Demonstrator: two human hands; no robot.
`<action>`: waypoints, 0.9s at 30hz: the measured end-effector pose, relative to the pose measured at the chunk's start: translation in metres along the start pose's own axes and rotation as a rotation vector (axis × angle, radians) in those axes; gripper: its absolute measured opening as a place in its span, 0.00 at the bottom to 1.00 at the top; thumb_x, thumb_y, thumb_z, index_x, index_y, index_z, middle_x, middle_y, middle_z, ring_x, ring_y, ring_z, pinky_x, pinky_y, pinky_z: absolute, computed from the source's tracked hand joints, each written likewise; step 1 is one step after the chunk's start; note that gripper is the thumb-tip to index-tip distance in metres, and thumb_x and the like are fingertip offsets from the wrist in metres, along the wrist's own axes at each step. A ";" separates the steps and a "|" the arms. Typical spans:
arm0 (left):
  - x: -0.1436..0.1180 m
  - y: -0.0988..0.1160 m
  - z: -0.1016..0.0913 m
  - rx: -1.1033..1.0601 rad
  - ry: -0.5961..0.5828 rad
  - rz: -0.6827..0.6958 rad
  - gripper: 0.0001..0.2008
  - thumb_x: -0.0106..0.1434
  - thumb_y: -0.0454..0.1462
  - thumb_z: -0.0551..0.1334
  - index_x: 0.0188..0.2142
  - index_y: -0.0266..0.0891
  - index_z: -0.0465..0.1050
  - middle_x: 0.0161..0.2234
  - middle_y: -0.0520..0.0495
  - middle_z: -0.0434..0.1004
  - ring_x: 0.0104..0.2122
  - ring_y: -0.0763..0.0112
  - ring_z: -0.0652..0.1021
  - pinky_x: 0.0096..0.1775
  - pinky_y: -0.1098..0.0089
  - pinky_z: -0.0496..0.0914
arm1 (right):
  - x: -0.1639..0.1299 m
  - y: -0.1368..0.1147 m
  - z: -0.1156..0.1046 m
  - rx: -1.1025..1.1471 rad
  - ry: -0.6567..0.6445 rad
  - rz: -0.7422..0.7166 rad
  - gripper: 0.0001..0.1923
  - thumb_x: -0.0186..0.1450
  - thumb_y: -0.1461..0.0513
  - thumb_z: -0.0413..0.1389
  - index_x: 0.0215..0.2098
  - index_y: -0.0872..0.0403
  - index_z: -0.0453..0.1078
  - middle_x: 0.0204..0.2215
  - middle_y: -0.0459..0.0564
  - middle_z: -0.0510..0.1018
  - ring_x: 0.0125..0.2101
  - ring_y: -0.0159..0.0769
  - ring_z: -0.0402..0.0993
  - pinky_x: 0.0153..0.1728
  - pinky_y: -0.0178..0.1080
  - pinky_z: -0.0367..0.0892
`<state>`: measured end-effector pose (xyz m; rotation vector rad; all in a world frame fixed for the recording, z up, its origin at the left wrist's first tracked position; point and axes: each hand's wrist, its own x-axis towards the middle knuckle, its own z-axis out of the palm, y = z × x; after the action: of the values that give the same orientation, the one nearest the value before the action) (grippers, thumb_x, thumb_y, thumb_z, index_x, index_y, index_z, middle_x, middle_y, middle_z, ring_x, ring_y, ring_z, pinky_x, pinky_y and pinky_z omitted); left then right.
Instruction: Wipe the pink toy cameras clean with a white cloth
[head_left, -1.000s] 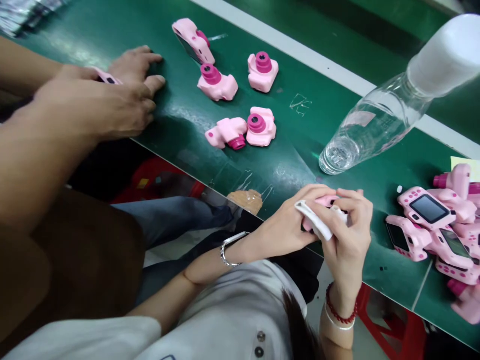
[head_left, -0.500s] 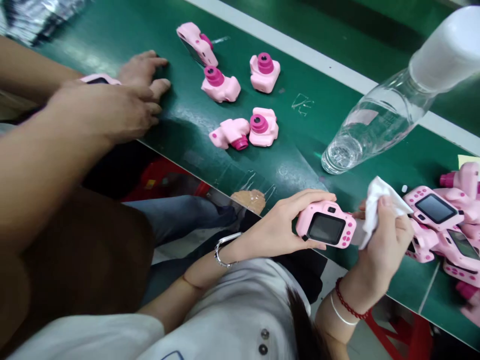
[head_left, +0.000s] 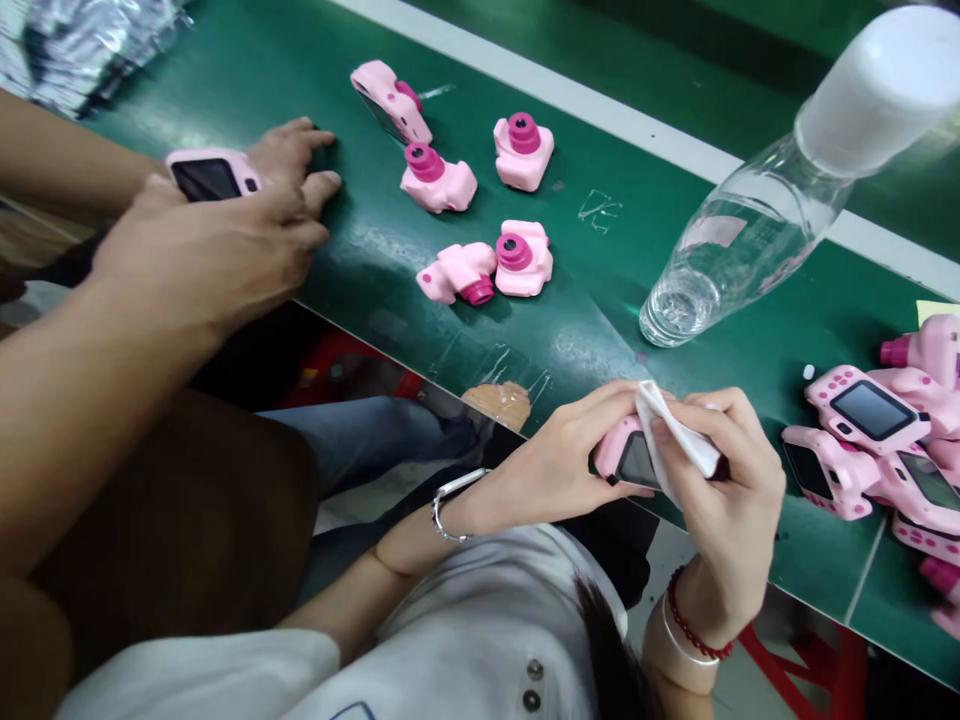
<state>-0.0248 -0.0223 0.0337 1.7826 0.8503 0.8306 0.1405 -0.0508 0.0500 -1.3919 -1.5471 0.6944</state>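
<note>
My left hand (head_left: 559,460) grips a pink toy camera (head_left: 622,455) at the near edge of the green belt (head_left: 360,240), with its dark screen facing up. A folded white cloth (head_left: 675,435) is pinched in my right hand (head_left: 731,500) and pressed flat on that screen, covering most of the camera. Both wrists carry bracelets.
A pile of pink cameras (head_left: 862,410) lies at the right. Several more sit mid-belt, among them one (head_left: 523,258) lens-up. A clear plastic bottle (head_left: 750,235) stands close behind my hands. At the left, a co-worker's hands (head_left: 217,250) hold another pink camera (head_left: 214,175). Foil bags (head_left: 67,40) lie far left.
Half a second ago the cloth was lifted off to the right, baring the screen; now it is back on the screen. The co-worker's camera has come up into view.
</note>
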 end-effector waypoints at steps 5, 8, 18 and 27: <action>0.000 -0.005 0.004 -0.026 0.035 -0.016 0.33 0.57 0.39 0.75 0.61 0.42 0.70 0.59 0.39 0.76 0.60 0.55 0.77 0.62 0.55 0.72 | 0.002 0.006 0.014 -0.039 0.325 0.179 0.11 0.69 0.57 0.58 0.30 0.52 0.70 0.23 0.40 0.70 0.23 0.28 0.64 0.26 0.34 0.60; 0.002 -0.004 0.002 -0.091 0.020 -0.063 0.33 0.56 0.41 0.77 0.60 0.43 0.72 0.59 0.40 0.77 0.60 0.55 0.77 0.62 0.56 0.71 | 0.000 0.009 0.016 0.190 0.433 0.464 0.16 0.69 0.49 0.57 0.31 0.51 0.67 0.23 0.41 0.73 0.21 0.29 0.66 0.24 0.34 0.62; 0.002 0.000 -0.006 -0.381 -0.028 -0.309 0.50 0.47 0.42 0.81 0.67 0.42 0.64 0.57 0.42 0.80 0.55 0.57 0.81 0.57 0.64 0.75 | -0.005 -0.004 0.007 0.506 0.373 0.736 0.16 0.67 0.49 0.59 0.32 0.52 0.71 0.27 0.48 0.79 0.25 0.36 0.75 0.28 0.40 0.71; 0.001 -0.003 0.002 -0.362 -0.001 -0.161 0.48 0.52 0.39 0.79 0.68 0.47 0.61 0.61 0.43 0.77 0.59 0.60 0.79 0.61 0.65 0.71 | -0.007 0.001 0.010 0.475 0.450 0.692 0.12 0.65 0.51 0.61 0.29 0.49 0.70 0.23 0.42 0.73 0.21 0.32 0.68 0.24 0.36 0.67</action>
<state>-0.0229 -0.0216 0.0307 1.3806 0.7756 0.8191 0.1322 -0.0555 0.0430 -1.5621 -0.4823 0.9913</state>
